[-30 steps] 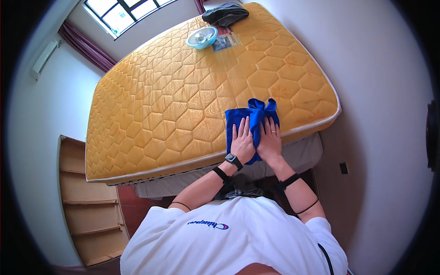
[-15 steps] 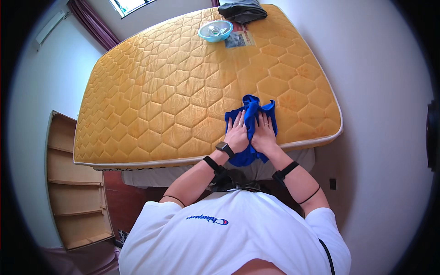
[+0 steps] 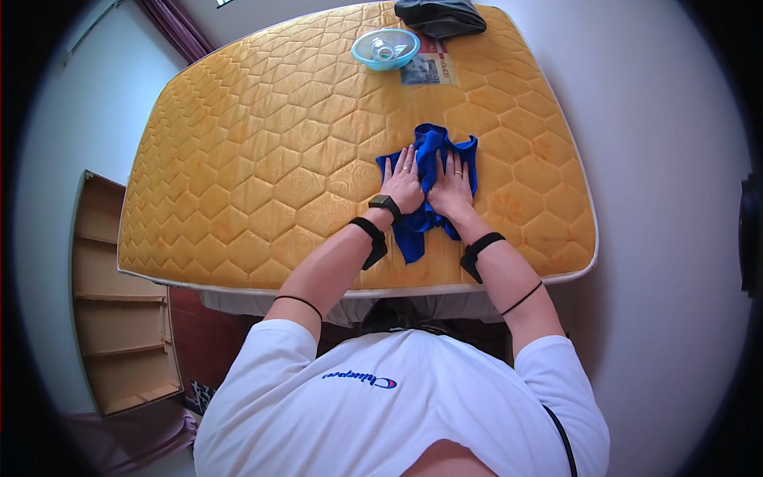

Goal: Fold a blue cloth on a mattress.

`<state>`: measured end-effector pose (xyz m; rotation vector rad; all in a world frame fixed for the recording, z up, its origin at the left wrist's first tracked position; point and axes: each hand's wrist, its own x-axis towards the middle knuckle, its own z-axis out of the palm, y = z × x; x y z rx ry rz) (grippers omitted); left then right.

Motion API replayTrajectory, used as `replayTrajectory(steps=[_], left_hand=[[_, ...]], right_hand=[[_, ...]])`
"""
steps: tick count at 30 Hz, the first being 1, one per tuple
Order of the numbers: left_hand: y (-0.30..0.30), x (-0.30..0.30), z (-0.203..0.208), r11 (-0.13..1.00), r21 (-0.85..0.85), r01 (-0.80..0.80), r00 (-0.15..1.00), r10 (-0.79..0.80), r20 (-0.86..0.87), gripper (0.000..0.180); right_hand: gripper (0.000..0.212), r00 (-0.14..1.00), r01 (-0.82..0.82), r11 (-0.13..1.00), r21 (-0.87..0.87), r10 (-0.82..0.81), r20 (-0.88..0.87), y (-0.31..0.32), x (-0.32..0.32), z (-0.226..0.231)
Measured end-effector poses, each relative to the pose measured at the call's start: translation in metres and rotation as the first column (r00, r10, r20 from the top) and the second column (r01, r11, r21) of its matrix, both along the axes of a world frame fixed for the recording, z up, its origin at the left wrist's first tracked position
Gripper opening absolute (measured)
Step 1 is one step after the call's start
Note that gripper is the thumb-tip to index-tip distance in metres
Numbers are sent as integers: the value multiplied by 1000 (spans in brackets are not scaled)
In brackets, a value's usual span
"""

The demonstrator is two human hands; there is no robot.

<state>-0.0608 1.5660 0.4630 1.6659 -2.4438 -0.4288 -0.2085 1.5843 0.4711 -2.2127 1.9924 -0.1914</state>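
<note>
A crumpled blue cloth lies on the yellow quilted mattress, some way in from its near edge. My left hand rests flat on the left part of the cloth, its fingers stretched and slightly spread. On the right part, my right hand presses down in the same way, fingers pointing away from me. A fold of cloth bunches up between the two hands, and one end trails toward me below the wrists. Both palms face down and are hidden.
Toward the far side of the mattress sits a light-blue basin with a clear object inside, beside a printed sheet and a dark grey folded fabric item. A wooden shelf unit stands at the left; a white wall runs along the right.
Both hands have slid forward, away from me, with the blue cloth under them. The cloth has left the mattress's near edge and spread a little wider.
</note>
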Motion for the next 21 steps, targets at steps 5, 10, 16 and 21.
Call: replayTrajectory(steps=[5,10,16,21], left_hand=[[-47,-1,3,1000,9,8,1000,-8,-4,76],[-93,-10,0,994,-110,16,1000,-14,22,72],[-140,-8,-14,975,-223,10,999,2,53,69],[-165,-14,-19,979,-202,-22,999,30,33,69]], right_hand=[[78,1000,30,999,30,-30,-6,-48,-1,0],[77,997,62,998,3,-62,-35,-96,-8,-6],[76,996,65,996,56,-62,-63,-144,-4,-3],[75,992,66,998,12,-65,-110,-173,-10,-12]])
